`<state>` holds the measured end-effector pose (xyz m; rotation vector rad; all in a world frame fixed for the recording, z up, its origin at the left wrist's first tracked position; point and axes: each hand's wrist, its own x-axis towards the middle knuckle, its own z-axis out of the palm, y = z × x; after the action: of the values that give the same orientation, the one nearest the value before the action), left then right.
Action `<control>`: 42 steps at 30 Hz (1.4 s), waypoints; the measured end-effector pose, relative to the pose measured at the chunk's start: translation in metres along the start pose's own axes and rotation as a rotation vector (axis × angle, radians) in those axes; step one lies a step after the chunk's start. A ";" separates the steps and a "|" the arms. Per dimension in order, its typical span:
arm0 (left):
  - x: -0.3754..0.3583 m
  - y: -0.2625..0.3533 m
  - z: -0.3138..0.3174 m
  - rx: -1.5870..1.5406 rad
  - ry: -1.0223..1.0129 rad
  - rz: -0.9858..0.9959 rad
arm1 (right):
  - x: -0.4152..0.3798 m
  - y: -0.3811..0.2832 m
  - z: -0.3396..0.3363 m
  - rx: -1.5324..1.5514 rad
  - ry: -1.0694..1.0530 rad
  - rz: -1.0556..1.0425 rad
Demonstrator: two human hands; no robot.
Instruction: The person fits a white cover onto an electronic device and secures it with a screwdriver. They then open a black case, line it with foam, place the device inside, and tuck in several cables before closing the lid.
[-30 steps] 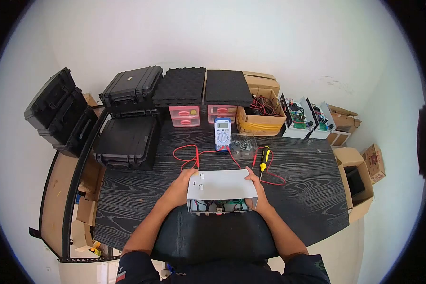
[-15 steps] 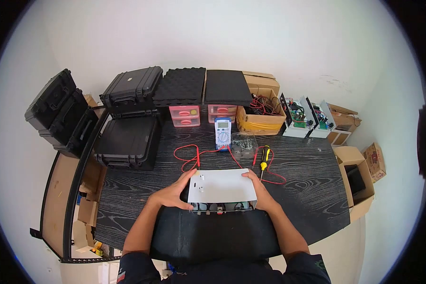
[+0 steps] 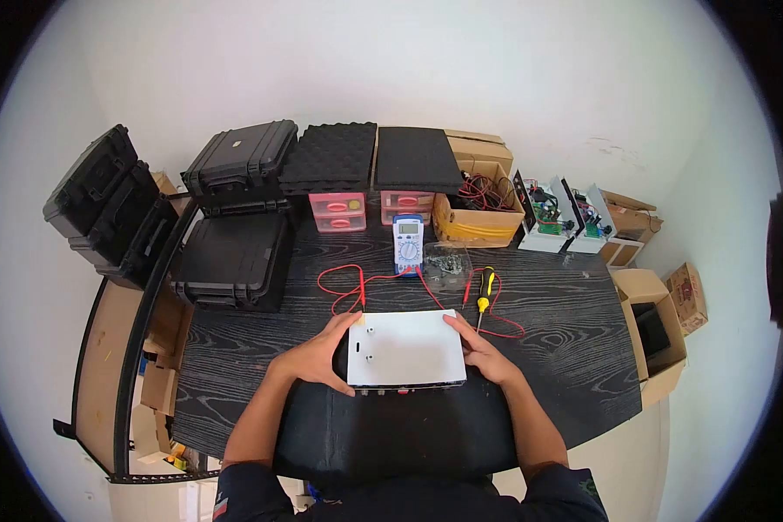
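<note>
A white metal enclosure [image 3: 407, 350] lies at the table's near edge, its flat top facing up and a row of small connectors along the near side. My left hand [image 3: 317, 355] grips its left end, thumb at the near corner and fingers at the far corner. My right hand [image 3: 487, 355] holds the right end, fingers along the far right corner. Behind it stands a blue and white multimeter [image 3: 409, 246] with red test leads [image 3: 344, 268]. A yellow and black screwdriver [image 3: 485, 291] lies to the right, near a clear tray of small screws [image 3: 448, 265].
Black hard cases [image 3: 235, 252] are stacked at the left. At the back are red drawer units [image 3: 338, 212] under black foam and a cardboard box of cables [image 3: 478, 228]. Two opened white units with circuit boards [image 3: 548, 217] stand back right. An open carton [image 3: 657, 335] sits beyond the right edge.
The enclosure's white top has come down at its near side, covering the inner parts that showed before. My right hand has shifted slightly along the right end.
</note>
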<state>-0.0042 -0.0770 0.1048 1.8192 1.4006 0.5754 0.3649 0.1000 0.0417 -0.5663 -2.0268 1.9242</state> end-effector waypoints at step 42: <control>0.071 0.078 0.039 0.545 0.235 0.253 | -0.011 -0.023 -0.006 0.071 0.116 -0.081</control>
<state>0.0931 -0.0294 0.1354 2.4520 1.6038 0.5871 0.3760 0.0997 0.0658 -0.5560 -1.8741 1.8636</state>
